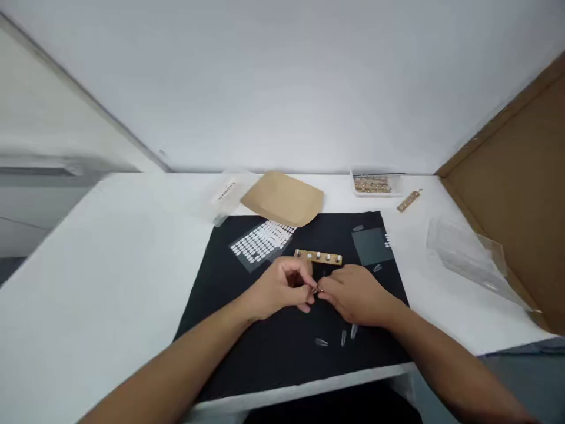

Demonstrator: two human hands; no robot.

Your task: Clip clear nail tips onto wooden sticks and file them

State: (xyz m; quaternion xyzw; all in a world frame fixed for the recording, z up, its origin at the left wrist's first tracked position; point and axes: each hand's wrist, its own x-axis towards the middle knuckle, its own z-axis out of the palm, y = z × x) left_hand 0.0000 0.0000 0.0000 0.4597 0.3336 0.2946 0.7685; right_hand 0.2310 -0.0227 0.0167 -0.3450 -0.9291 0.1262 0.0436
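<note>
Over the black mat (273, 359), my left hand (286, 285) is closed in a pinch on something tiny, too small to make out. My right hand (353, 294) meets it fingertip to fingertip, its fingers also pressed together at the same spot. Just beyond the hands lies a tan strip (318, 257) with a row of small studs, some topped with white. A sheet of white oval stickers (260, 244) is on the mat behind my left hand. Clear nail-shaped pieces (321, 342) lie nearer the front edge.
A brown paper envelope (285, 197) overlaps the mat's back edge, beside a clear packet (227, 194). At the back right are a white tray (375, 193) of studded strips and a loose strip (408, 201). Clear plastic boxes (468, 253) lie near the cardboard wall (512, 176).
</note>
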